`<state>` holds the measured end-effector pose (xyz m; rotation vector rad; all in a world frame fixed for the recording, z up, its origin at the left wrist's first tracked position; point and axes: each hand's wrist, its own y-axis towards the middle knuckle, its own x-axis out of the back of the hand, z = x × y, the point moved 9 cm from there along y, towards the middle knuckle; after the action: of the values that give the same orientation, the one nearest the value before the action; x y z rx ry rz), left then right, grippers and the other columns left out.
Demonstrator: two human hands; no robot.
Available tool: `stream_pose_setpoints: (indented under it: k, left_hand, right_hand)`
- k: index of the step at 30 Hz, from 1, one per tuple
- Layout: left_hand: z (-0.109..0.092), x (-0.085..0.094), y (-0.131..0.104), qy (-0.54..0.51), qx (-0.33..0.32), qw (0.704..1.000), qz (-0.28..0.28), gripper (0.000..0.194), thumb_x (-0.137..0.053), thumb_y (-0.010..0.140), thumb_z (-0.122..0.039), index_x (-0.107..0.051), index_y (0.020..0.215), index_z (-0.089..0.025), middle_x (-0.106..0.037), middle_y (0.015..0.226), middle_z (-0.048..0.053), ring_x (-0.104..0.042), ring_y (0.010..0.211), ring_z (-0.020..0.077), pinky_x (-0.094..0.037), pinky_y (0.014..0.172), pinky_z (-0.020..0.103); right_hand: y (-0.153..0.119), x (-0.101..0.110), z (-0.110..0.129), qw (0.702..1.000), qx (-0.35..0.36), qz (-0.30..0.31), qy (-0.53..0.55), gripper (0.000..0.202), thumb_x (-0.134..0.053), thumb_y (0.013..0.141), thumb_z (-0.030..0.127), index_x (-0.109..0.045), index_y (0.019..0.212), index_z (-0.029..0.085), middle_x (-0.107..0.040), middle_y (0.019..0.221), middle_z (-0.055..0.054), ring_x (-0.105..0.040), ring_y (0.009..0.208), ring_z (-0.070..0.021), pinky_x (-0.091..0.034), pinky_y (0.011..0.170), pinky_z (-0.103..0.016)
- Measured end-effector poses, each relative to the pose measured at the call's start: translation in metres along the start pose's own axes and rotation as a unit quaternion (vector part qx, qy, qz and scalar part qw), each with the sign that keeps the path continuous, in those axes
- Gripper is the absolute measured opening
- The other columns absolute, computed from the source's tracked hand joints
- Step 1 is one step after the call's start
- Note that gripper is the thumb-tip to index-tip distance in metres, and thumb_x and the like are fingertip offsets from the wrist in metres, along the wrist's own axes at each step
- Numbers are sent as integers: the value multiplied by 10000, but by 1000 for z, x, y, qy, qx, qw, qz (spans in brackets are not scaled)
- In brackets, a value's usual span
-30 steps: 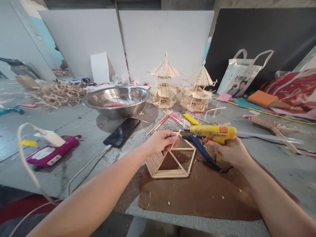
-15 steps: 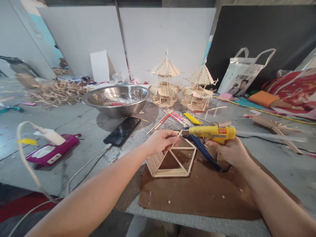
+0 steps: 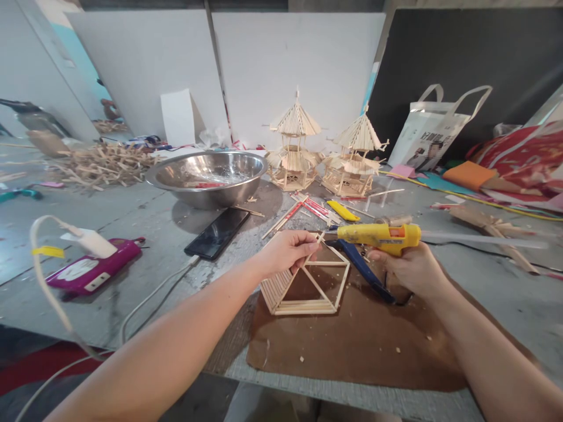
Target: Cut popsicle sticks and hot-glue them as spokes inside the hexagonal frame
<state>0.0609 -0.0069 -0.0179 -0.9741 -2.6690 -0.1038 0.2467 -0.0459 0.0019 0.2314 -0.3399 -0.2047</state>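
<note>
Between the thumb and fingers of my left hand (image 3: 290,252) is a short thin wooden stick (image 3: 321,238), tilted upward. My right hand (image 3: 411,266) is wrapped round a yellow hot glue gun (image 3: 378,235), whose nozzle points left, close to the stick's upper end. A clear glue stick (image 3: 484,239) juts from the gun's back. Under my left hand lies a six-sided stick frame (image 3: 343,287) with crossing spokes; its left section is filled with sticks laid side by side. My hand hides part of the frame.
Blue-handled pliers (image 3: 363,269) lie on the brown board (image 3: 352,351) beside the frame. Behind are a yellow cutter (image 3: 343,211), a steel bowl (image 3: 206,176) and two stick pagodas (image 3: 295,143). A phone (image 3: 217,234) and purple power strip (image 3: 94,266) lie left.
</note>
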Motion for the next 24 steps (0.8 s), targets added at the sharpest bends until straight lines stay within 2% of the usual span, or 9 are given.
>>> stream_pose_setpoints:
  k: [14,24]
  left_hand:
    - [0,0,0,15,-7,1000,4,289,-459,734,-417,-503,688,-135,-420,447,-55,-385,348,34,-303,359,151]
    - [-2,0,1,3,-23,1000,9,263,-458,740,-393,-508,719,-136,-465,521,-33,-393,371,32,-306,366,155]
  right_hand:
    - [2,1,-6,1000,-19,-10,-4,239,-675,511,361,-639,681,197,-656,698,-20,-595,695,-204,-478,633,-318]
    - [-1,-1,3,1000,2,-6,7,208,-679,502,349,-620,636,202,-634,655,-1,-581,639,-182,-467,559,-285]
